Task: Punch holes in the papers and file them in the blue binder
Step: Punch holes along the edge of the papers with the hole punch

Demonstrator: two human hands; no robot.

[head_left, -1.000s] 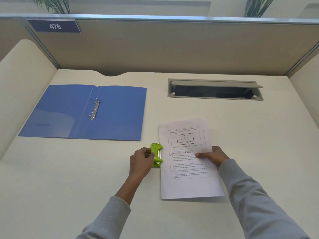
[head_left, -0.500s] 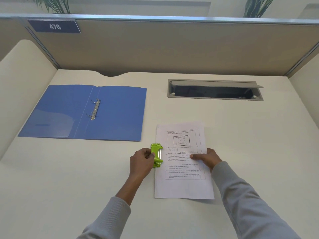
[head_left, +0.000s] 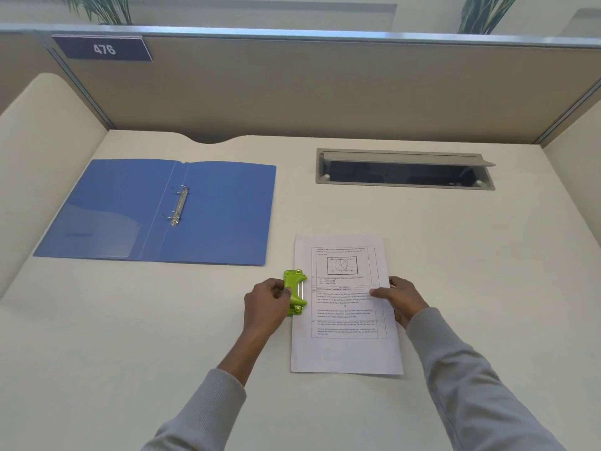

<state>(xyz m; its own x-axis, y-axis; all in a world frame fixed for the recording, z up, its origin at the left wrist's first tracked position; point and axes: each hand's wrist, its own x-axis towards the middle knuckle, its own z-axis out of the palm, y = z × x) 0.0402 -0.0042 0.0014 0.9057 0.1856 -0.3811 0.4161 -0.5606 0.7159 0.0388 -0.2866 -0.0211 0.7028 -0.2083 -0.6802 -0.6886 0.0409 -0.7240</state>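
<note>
A printed white paper point(head_left: 345, 349) lies on the cream desk, its left edge pushed into a small green hole punch point(head_left: 295, 291). My left hand point(head_left: 266, 302) grips the punch from the left. My right hand point(head_left: 398, 299) holds the paper's right edge, thumb on top of the sheet. The blue binder point(head_left: 130, 213) lies open and flat at the far left, its two metal rings point(head_left: 179, 205) standing up along the spine.
A grey cable tray point(head_left: 405, 169) with a raised flap is set into the desk at the back right. Beige partition walls point(head_left: 292, 92) enclose the desk on three sides; a sign reads 476.
My right hand has slid the paper leftward and straightened it, so its left edge now sits in the punch. My left hand stayed on the punch.
</note>
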